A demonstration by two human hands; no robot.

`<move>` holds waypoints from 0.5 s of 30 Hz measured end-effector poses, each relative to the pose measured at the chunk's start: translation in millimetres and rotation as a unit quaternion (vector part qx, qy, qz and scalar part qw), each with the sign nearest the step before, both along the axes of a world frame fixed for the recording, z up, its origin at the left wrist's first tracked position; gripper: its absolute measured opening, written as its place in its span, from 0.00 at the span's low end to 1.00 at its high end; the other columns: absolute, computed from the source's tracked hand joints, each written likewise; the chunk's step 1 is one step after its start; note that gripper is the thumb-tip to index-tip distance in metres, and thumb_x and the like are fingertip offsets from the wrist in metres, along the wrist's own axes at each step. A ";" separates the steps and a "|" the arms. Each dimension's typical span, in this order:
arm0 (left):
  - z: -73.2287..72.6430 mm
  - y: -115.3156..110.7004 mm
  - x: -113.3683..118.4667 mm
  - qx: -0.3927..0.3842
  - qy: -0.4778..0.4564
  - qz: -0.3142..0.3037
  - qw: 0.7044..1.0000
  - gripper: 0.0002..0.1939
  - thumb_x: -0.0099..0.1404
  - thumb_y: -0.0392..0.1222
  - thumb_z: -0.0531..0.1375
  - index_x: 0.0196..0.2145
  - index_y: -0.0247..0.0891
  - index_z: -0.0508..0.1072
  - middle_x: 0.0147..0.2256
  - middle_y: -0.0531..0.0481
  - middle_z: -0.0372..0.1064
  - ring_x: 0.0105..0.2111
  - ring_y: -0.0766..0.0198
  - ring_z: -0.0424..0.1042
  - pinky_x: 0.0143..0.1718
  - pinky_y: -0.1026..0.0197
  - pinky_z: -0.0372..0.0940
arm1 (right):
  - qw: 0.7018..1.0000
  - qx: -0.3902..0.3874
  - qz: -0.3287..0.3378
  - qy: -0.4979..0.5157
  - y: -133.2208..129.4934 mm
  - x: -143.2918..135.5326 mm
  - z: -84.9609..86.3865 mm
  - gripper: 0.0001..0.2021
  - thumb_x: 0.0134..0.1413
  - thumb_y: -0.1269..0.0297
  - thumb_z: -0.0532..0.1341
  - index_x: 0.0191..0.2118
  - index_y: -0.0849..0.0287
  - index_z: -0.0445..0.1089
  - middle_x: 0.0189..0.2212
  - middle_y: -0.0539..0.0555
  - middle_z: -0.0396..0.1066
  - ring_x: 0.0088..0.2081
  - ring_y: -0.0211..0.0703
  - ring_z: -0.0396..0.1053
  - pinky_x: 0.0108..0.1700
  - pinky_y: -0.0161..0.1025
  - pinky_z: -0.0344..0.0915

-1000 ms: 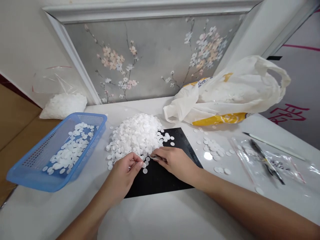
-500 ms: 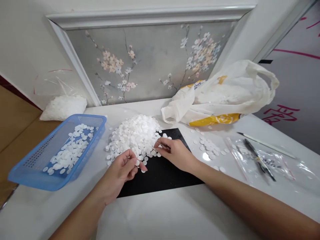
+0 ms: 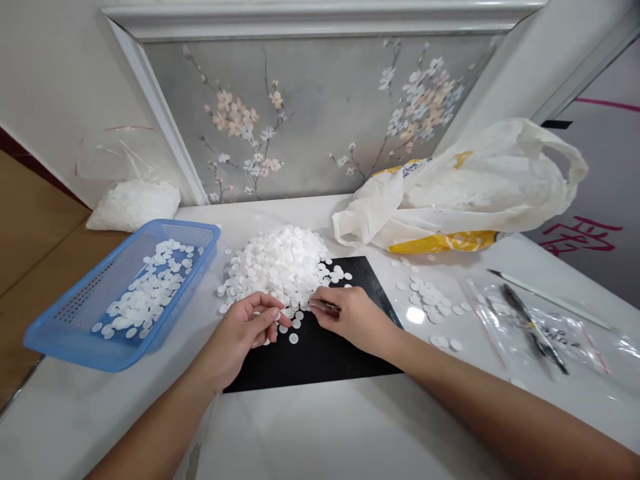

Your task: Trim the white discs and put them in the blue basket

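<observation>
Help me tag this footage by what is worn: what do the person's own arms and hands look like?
The left hand and right hand are bare, with no gloves. The left forearm and right forearm show no sleeves, and no watch or bracelet is visible.

Small tool (image 3: pixel 327 307) partly hidden by the right grip (image 3: pixel 314 304), its tip indistinct; right forearm (image 3: pixel 480 387) cut off.
</observation>
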State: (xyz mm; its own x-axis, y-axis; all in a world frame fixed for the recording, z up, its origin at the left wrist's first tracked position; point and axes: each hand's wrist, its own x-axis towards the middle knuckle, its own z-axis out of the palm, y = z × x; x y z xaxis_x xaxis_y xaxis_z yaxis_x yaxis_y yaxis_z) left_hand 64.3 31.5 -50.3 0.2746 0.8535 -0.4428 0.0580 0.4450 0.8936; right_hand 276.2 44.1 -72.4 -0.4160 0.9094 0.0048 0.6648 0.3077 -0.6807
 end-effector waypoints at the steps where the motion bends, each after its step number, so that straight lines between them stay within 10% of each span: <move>1: -0.7 0.1 -0.2 -0.002 0.004 -0.002 1.000 0.13 0.60 0.46 0.61 0.38 0.34 0.68 0.32 0.46 0.72 0.23 0.73 0.58 0.21 0.68 0.47 | 0.997 -0.046 -0.021 0.054 -1.0 0.8 2.9 0.02 0.52 0.69 0.55 0.30 0.59 0.63 0.21 0.47 0.61 0.23 0.34 0.58 0.29 0.32 0.54; 8: 5.0 -0.4 2.7 -0.013 0.006 -0.022 1.000 0.16 0.62 0.52 0.57 0.32 0.35 0.68 0.32 0.48 0.70 0.24 0.71 0.58 0.23 0.68 0.50 | 0.834 -0.365 -0.097 0.402 0.4 17.8 16.6 0.09 0.51 0.65 0.52 0.24 0.58 0.50 0.18 0.47 0.56 0.18 0.31 0.45 0.20 0.34 0.39; 12: 8.4 -4.6 6.6 0.068 0.144 -0.066 0.985 0.22 0.64 0.58 0.50 0.25 0.37 0.62 0.23 0.54 0.58 0.23 0.69 0.55 0.24 0.66 0.50 | 0.899 -0.282 -0.061 0.330 5.3 29.1 14.1 0.08 0.56 0.60 0.56 0.33 0.59 0.58 0.24 0.48 0.64 0.19 0.30 0.48 0.21 0.32 0.44; 15: 8.2 -9.4 10.2 0.170 0.356 -0.154 0.906 0.12 0.63 0.51 0.55 0.30 0.40 0.65 0.21 0.57 0.55 0.22 0.67 0.55 0.24 0.65 0.47 | 0.973 -0.146 -0.056 0.172 5.4 29.9 12.5 0.07 0.58 0.61 0.55 0.36 0.58 0.65 0.24 0.48 0.62 0.24 0.34 0.57 0.27 0.33 0.53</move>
